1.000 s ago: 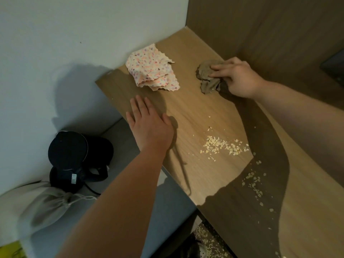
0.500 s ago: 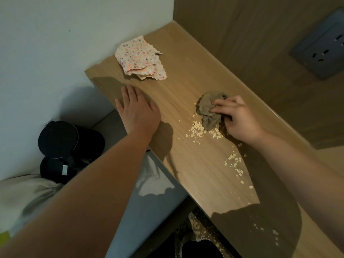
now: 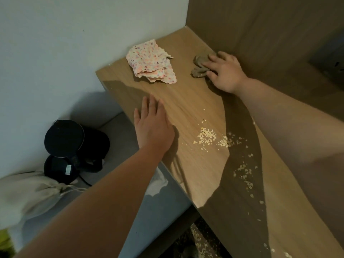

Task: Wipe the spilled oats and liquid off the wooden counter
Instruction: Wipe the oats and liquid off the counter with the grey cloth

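Black kettle (image 3: 64, 138) lidded, contents hidden; oats (image 3: 206, 137) loose on counter (image 3: 195, 101).

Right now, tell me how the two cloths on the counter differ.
The patterned cloth is pale with pink speckles; the brown cloth is plain and dull. The patterned cloth lies loosely folded and untouched; the brown cloth is bunched under the right hand. Both rest on the wooden counter, clear of the oats.
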